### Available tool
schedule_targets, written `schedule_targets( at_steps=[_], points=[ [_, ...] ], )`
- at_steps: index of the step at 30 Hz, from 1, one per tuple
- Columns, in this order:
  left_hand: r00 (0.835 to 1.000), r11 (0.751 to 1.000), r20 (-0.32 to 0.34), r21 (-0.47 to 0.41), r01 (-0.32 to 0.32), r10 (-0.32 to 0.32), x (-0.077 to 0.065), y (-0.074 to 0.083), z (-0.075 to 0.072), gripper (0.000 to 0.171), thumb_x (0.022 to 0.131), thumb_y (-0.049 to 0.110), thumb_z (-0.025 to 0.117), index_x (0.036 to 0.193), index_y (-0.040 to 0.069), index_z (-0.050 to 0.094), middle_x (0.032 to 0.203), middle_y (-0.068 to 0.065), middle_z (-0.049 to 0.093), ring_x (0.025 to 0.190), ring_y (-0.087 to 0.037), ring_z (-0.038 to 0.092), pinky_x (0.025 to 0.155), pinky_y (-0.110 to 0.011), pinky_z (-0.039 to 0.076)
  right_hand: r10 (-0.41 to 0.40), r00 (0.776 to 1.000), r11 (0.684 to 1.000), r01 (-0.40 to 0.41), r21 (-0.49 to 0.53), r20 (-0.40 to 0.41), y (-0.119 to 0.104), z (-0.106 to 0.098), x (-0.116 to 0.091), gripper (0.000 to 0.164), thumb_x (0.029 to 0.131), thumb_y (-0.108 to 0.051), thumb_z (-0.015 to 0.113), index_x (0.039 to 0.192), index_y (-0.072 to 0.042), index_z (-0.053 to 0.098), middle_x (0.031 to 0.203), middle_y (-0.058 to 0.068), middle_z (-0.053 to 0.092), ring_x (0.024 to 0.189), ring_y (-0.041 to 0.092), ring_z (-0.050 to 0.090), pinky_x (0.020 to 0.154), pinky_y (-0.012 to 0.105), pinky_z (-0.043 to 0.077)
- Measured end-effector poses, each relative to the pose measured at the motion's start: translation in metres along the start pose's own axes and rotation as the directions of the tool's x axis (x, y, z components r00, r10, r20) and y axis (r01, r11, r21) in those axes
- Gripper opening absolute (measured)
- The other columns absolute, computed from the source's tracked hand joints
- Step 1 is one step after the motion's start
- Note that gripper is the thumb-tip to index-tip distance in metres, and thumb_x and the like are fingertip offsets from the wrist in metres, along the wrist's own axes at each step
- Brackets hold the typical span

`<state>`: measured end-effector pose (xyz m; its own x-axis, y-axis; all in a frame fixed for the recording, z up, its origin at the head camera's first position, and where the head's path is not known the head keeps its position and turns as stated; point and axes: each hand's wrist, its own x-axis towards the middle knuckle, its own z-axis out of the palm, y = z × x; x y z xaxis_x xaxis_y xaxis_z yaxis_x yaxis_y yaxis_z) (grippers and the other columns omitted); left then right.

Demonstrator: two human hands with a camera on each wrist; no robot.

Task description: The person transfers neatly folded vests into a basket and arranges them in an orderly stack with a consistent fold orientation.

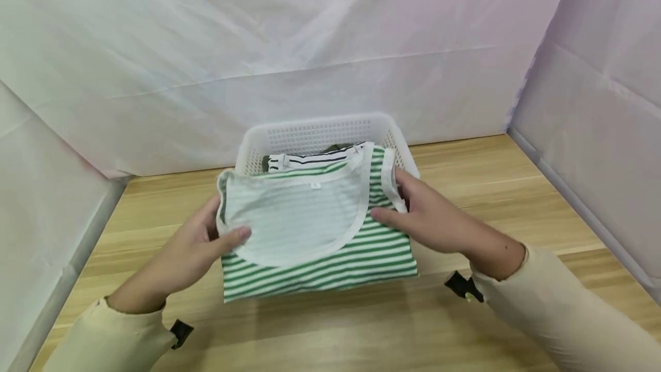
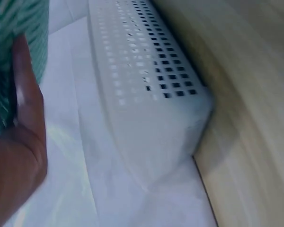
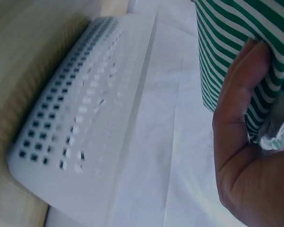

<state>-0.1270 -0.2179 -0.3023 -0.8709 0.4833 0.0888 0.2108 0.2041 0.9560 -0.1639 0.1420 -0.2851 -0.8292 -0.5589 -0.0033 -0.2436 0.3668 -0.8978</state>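
Note:
A green-and-white striped shirt [image 1: 330, 268] with a wide white-trimmed neckline hangs folded between both hands, in front of and partly over the basket. My left hand [image 1: 191, 251] grips its left side, thumb on the front and the other fingers mostly hidden behind. On the opposite side my right hand [image 1: 428, 211] holds the fabric by the white-edged armhole, thumb in front. The right wrist view shows the striped shirt [image 3: 241, 42] in the fingers of the right hand [image 3: 241, 137]. In the left wrist view the left hand [image 2: 26, 118] is against green cloth.
Behind the shirt a white perforated plastic basket [image 1: 382, 125] stands on the wooden table [image 1: 465, 171], near the back wall sheet. Inside it lie a black-and-white striped garment [image 1: 320, 159] and some dark cloth. White sheets [image 1: 310, 27] hang at the back and both sides.

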Motion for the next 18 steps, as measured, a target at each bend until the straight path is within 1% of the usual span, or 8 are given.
schedule_targets(
  at_steps=[2, 4, 7, 10, 11, 14, 16, 18],
  points=[
    [0.998, 0.999, -0.059, 0.037, 0.025, -0.023, 0.011, 0.005, -0.003, 0.055, 0.095, 0.014, 0.049, 0.142, 0.018, 0.021, 0.11, -0.016, 0.061, 0.091, -0.025, 0.066, 0.07, -0.039, 0.055, 0.003, 1.0, 1.0, -0.003, -0.006, -0.017, -0.002, -0.007, 0.008, 0.06, 0.091, -0.025, 0.058, 0.14, -0.028, 0.023, 0.122, 0.003, 0.052, 0.101, 0.016, 0.06, 0.081, 0.031, 0.052],
    [0.992, 0.995, -0.11, 0.067, 0.075, -0.067, 0.021, 0.01, -0.006, 0.059, 0.095, 0.022, 0.05, 0.144, 0.023, 0.017, 0.112, -0.016, 0.061, 0.093, -0.024, 0.066, 0.073, -0.036, 0.055, 0.009, 0.999, 0.999, -0.011, -0.032, -0.043, -0.002, -0.013, 0.017, 0.059, 0.091, -0.025, 0.057, 0.14, -0.027, 0.023, 0.121, 0.003, 0.053, 0.101, 0.016, 0.06, 0.081, 0.032, 0.051],
    [0.974, 0.979, -0.173, 0.115, 0.168, -0.146, 0.037, 0.013, -0.01, 0.068, 0.093, 0.035, 0.051, 0.145, 0.029, 0.008, 0.115, -0.016, 0.058, 0.096, -0.021, 0.063, 0.076, -0.033, 0.053, 0.02, 0.997, 0.996, -0.027, -0.087, -0.078, 0.0, -0.021, 0.032, 0.059, 0.092, -0.027, 0.056, 0.14, -0.026, 0.022, 0.126, 0.001, 0.05, 0.108, 0.015, 0.056, 0.088, 0.035, 0.048],
    [0.954, 0.966, -0.225, 0.124, 0.227, -0.196, 0.054, 0.012, -0.013, 0.074, 0.091, 0.04, 0.052, 0.146, 0.031, 0.003, 0.118, -0.015, 0.055, 0.099, -0.022, 0.062, 0.078, -0.033, 0.052, 0.037, 0.994, 0.988, -0.052, -0.148, -0.107, 0.003, -0.028, 0.049, 0.059, 0.092, -0.029, 0.055, 0.14, -0.024, 0.022, 0.133, -0.001, 0.043, 0.118, 0.013, 0.048, 0.096, 0.038, 0.043],
    [0.949, 0.962, -0.242, 0.131, 0.24, -0.204, 0.06, 0.011, -0.014, 0.075, 0.091, 0.04, 0.053, 0.146, 0.031, 0.003, 0.12, -0.014, 0.054, 0.101, -0.021, 0.06, 0.078, -0.033, 0.052, 0.039, 0.993, 0.985, -0.058, -0.163, -0.113, 0.005, -0.03, 0.054, 0.059, 0.092, -0.029, 0.055, 0.14, -0.023, 0.021, 0.135, -0.002, 0.04, 0.121, 0.012, 0.045, 0.098, 0.039, 0.041],
    [0.935, 0.956, -0.285, 0.142, 0.258, -0.211, 0.08, 0.006, -0.018, 0.076, 0.09, 0.039, 0.054, 0.146, 0.03, 0.003, 0.128, -0.013, 0.048, 0.105, -0.024, 0.058, 0.079, -0.036, 0.051, 0.049, 0.99, 0.976, -0.076, -0.205, -0.132, 0.009, -0.036, 0.072, 0.058, 0.092, -0.028, 0.054, 0.14, -0.019, 0.022, 0.136, 0.001, 0.039, 0.121, 0.015, 0.043, 0.098, 0.04, 0.04],
    [0.927, 0.943, -0.312, 0.187, 0.276, -0.209, 0.092, 0.002, -0.02, 0.078, 0.09, 0.039, 0.055, 0.146, 0.028, 0.002, 0.136, -0.012, 0.04, 0.11, -0.024, 0.054, 0.084, -0.038, 0.049, 0.064, 0.987, 0.968, -0.097, -0.232, -0.146, 0.014, -0.04, 0.083, 0.059, 0.092, -0.027, 0.053, 0.141, -0.017, 0.021, 0.136, 0.003, 0.039, 0.119, 0.017, 0.044, 0.097, 0.041, 0.04],
    [0.92, 0.924, -0.333, 0.243, 0.295, -0.206, 0.102, -0.002, -0.023, 0.08, 0.09, 0.04, 0.055, 0.147, 0.026, 0.001, 0.142, -0.011, 0.033, 0.116, -0.025, 0.049, 0.089, -0.042, 0.046, 0.089, 0.983, 0.957, -0.13, -0.259, -0.162, 0.02, -0.043, 0.094, 0.062, 0.092, -0.027, 0.053, 0.143, -0.015, 0.019, 0.137, 0.006, 0.039, 0.119, 0.019, 0.044, 0.096, 0.042, 0.04]
  ],
)
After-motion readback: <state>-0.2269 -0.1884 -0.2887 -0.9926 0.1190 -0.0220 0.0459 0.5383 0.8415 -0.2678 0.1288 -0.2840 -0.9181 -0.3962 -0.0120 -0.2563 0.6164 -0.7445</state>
